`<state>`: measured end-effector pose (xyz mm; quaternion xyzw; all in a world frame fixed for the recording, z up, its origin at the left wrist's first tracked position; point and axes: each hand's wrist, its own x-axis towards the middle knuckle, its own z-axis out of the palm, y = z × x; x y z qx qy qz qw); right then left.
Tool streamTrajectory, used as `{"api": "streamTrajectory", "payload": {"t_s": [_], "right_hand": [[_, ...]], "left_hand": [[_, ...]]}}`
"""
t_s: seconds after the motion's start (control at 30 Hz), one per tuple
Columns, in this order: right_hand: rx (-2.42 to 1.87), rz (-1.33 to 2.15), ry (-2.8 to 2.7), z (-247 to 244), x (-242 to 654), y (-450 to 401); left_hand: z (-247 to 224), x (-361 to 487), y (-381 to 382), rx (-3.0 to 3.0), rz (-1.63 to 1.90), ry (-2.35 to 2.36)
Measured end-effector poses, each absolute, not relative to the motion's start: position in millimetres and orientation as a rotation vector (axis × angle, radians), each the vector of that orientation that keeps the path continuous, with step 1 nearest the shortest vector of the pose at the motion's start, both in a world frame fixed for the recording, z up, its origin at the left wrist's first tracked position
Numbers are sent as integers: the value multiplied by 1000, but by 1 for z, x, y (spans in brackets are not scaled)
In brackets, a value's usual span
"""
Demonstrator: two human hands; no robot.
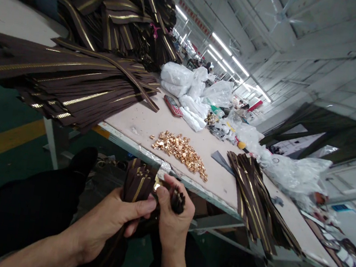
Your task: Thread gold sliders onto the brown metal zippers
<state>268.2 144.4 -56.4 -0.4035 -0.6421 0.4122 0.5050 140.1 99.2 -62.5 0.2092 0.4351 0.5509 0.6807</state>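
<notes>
My left hand (118, 213) grips a bundle of dark brown zipper strips (140, 181) with gold teeth, their ends upright above my fingers. Close beside it, my right hand (175, 216) is closed around a smaller bunch of dark strips (178, 200). Between my right thumb and forefinger, near the left bundle, is a shiny gold piece (157, 183), too small to make out fully. Both hands are just in front of the table edge. On the table beyond them lies a pile of small gold metal pieces (182, 151).
Large stacks of zipper strips (83, 77) cover the table's left part and overhang its edge. More strips (255, 196) hang over the edge at right. A red phone (173, 105) and clear plastic bags (219, 93) lie farther back on the table (221, 178).
</notes>
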Motion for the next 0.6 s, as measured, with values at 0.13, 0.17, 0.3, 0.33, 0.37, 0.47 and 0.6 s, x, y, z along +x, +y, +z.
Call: {"api": "streamTrajectory", "payload": {"t_s": [0.13,0.17,0.3,0.33,0.37,0.47,0.6], "right_hand": [[-925,1036,-1661,-43,275,135],[-895,1022,-1706,-41,275,132],[-762,854,-1827,-41,272,128],[-730,788,-1858,-42,272,128],[-701,719,-1892,-44,272,128],[-675,635,-1919,-44,273,126],[-779,1024,-1595,-42,273,121]], "left_hand": [[-61,136,91,650,1140,1014],[-61,135,89,678,1116,1034],[-62,136,89,751,1037,1098],[-62,136,90,755,1018,1093],[-62,137,90,751,1004,1083],[-59,136,89,681,1001,1037],[-56,134,85,552,1094,880]]}}
